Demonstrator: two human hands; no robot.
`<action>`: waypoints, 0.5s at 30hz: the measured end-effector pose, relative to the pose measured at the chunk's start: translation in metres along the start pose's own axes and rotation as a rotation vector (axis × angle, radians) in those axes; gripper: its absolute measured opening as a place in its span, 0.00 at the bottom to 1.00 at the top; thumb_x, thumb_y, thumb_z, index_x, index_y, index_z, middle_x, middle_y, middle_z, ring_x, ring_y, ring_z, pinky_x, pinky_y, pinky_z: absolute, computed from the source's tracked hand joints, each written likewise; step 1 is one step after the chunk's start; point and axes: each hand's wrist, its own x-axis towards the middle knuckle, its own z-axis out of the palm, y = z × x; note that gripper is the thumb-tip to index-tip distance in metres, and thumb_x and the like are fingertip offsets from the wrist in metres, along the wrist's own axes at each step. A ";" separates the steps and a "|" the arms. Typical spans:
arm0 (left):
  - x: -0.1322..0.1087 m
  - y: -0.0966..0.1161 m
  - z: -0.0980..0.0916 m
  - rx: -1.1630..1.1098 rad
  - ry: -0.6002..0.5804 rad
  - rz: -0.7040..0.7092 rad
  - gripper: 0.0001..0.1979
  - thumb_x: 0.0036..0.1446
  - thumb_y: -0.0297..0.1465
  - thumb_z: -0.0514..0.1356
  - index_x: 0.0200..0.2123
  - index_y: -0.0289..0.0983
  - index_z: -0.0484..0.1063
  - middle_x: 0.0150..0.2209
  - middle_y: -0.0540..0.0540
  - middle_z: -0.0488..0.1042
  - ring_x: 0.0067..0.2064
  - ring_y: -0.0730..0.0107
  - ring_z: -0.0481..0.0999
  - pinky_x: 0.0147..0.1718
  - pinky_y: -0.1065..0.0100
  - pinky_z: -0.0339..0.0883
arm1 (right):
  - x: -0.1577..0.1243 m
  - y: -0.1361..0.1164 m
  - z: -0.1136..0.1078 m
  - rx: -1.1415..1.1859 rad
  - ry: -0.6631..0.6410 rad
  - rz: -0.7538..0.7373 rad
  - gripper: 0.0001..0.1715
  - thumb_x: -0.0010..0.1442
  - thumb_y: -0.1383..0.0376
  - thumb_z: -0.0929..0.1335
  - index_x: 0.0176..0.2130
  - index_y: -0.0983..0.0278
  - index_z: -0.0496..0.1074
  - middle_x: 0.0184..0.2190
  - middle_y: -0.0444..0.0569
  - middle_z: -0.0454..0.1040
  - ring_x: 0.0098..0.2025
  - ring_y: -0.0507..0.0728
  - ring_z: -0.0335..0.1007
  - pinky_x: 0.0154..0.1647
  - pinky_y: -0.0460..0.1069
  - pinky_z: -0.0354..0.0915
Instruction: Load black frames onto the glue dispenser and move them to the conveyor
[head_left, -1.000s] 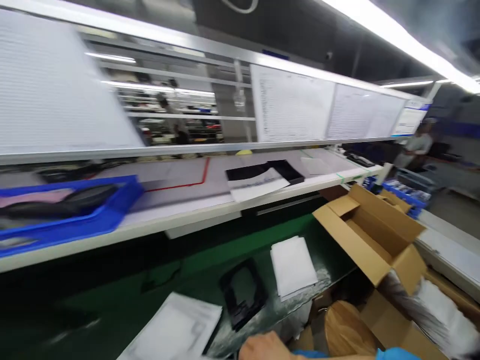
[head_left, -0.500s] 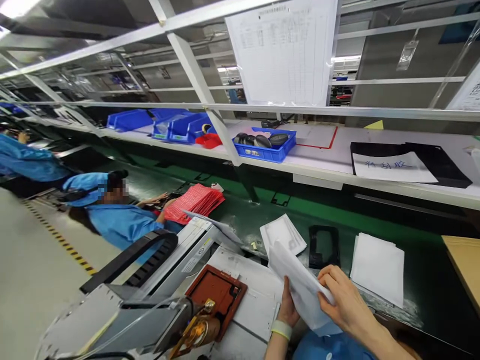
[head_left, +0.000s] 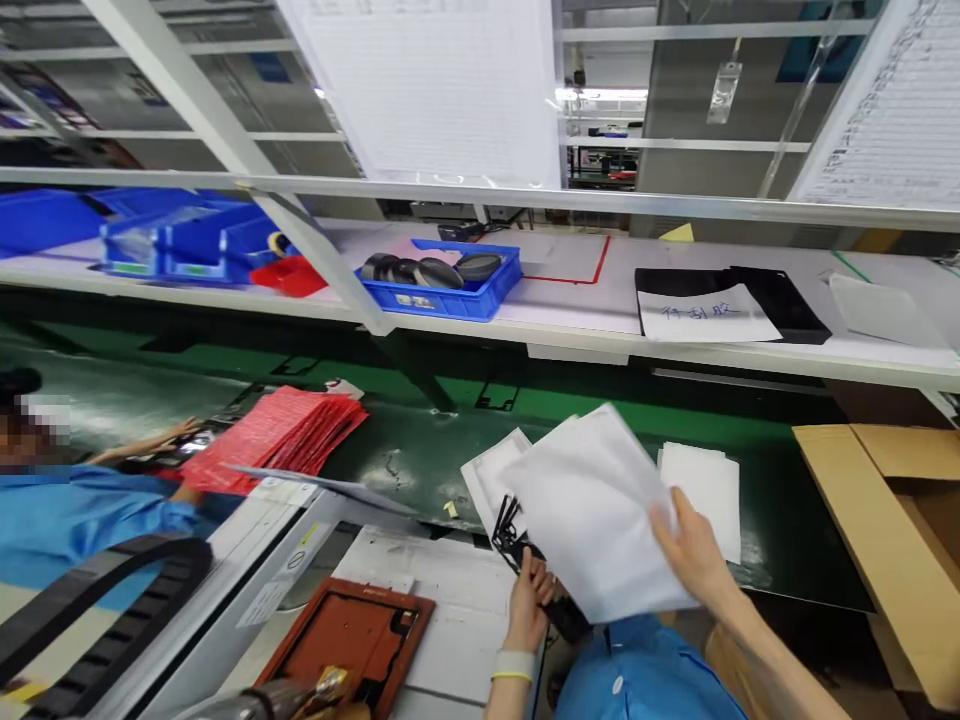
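My left hand [head_left: 531, 590] is closed around a black part [head_left: 566, 617] whose thin dark prongs stick out past the fingers at upper left; its exact kind I cannot make out. In my right hand [head_left: 694, 545] is the right edge of a large white sheet [head_left: 589, 510], pinched and tilted in front of my body. This sheet partly covers a stack of printed papers [head_left: 484, 475] on the green bench. Beyond my right hand lies a stack of white sheets [head_left: 709, 490].
A reddish-brown fixture [head_left: 345, 640] sits on the machine at lower left, beside a black cable chain [head_left: 150, 570]. A co-worker [head_left: 90, 510] is at a red pile [head_left: 277, 430]. An open cardboard box [head_left: 862, 510] stands right. A blue tray [head_left: 442, 300] rests on the shelf [head_left: 570, 330].
The view has swung right. The white sheet, held by both hands before, is spread and in my right hand only. My left hand has left it and now has the black part.
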 end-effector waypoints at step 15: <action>-0.001 0.045 0.018 0.337 0.270 0.082 0.46 0.30 0.67 0.74 0.27 0.41 0.51 0.19 0.61 0.49 0.17 0.85 0.45 0.14 0.75 0.38 | 0.096 0.377 0.041 -0.276 0.311 1.026 0.66 0.57 0.37 0.73 0.74 0.74 0.51 0.70 0.80 0.56 0.73 0.82 0.53 0.67 0.75 0.59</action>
